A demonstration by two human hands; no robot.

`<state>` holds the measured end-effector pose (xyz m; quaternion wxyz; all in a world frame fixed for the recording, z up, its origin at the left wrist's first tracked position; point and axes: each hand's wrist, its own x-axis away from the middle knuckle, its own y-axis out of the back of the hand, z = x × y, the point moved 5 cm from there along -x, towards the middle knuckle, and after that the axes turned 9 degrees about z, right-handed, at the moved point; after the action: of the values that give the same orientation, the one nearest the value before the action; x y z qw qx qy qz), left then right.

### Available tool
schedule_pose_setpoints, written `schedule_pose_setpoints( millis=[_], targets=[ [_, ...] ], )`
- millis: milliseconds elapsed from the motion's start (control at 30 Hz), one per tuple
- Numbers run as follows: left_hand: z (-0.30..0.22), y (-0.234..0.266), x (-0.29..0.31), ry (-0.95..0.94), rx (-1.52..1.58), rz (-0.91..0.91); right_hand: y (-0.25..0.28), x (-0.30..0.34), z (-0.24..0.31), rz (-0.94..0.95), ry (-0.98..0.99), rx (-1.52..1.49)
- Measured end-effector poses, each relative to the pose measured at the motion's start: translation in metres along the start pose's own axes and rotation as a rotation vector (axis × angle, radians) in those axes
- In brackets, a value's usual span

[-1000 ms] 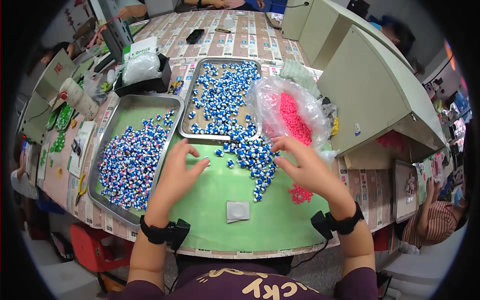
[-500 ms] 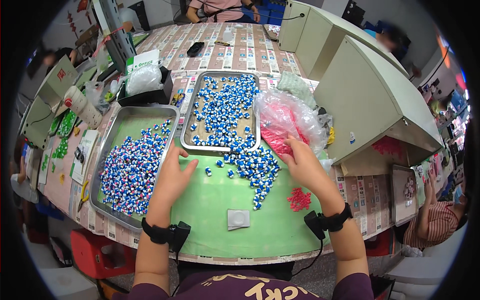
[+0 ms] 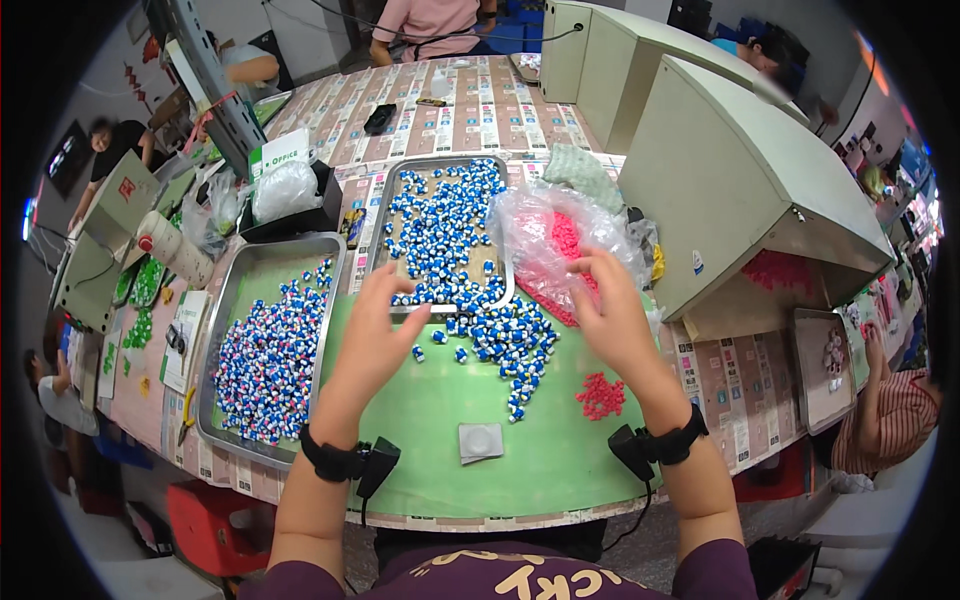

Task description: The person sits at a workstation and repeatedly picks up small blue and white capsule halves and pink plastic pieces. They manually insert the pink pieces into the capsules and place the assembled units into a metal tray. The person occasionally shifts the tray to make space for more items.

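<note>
My left hand (image 3: 372, 335) hovers at the near left corner of the middle metal tray (image 3: 455, 262), its thumb and fingers apart with nothing in them. Small blue-and-white pieces (image 3: 445, 215) fill much of that tray, and a pile of them (image 3: 515, 340) spreads over its near edge onto the green mat (image 3: 430, 480). Beside a clear plastic bag (image 3: 520, 225) of small pink pieces (image 3: 565, 237) is my right hand (image 3: 612, 318), open, fingers spread. A second metal tray (image 3: 272, 262), left of my left forearm, holds many blue, white and pink pieces (image 3: 265, 355).
A loose heap of pink bits (image 3: 600, 396) lies near my right wrist, and a small pale square pad (image 3: 481, 443) sits nearer me. Beige metal housings (image 3: 740, 180) stand on the right. Yellow-handled pliers (image 3: 188, 410) and a black box (image 3: 325, 195) are on the left.
My left hand has moved right, from the left tray's edge to the middle tray's near corner. My right hand has lifted slightly beside the bag. The whole view has shifted a little.
</note>
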<state>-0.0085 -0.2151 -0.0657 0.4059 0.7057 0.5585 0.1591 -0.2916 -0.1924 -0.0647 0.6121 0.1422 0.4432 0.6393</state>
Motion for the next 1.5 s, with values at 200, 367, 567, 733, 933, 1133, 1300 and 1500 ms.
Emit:
schedule_pose_setpoints(
  millis=[200,367,567,733,933,1133,1300,1500],
  targets=[
    [-0.022,-0.039,-0.023,-0.122,0.097,0.215,-0.023,0.006,-0.006,0.178,-0.025,0.156],
    [-0.037,-0.07,-0.042,-0.261,-0.041,0.303,-0.012,-0.001,-0.015,0.057,-0.146,-0.122],
    [-0.043,-0.097,-0.071,-0.363,-0.083,0.214,-0.009,0.001,-0.016,0.065,-0.1,-0.162],
    [-0.038,-0.113,-0.089,-0.303,-0.095,0.311,-0.008,0.001,-0.019,0.074,-0.112,-0.176],
    [-0.031,-0.105,-0.096,-0.267,0.066,0.381,-0.008,0.002,-0.024,0.052,-0.116,-0.192],
    [-0.026,-0.108,-0.097,-0.345,-0.018,0.362,-0.008,0.002,-0.026,0.034,-0.11,-0.169],
    [-0.026,-0.103,-0.104,-0.33,0.061,0.451,-0.005,0.003,-0.02,0.052,-0.134,-0.201],
    [-0.023,-0.083,-0.088,-0.214,0.303,0.593,-0.006,0.006,-0.026,0.06,-0.16,-0.166]
  ],
)
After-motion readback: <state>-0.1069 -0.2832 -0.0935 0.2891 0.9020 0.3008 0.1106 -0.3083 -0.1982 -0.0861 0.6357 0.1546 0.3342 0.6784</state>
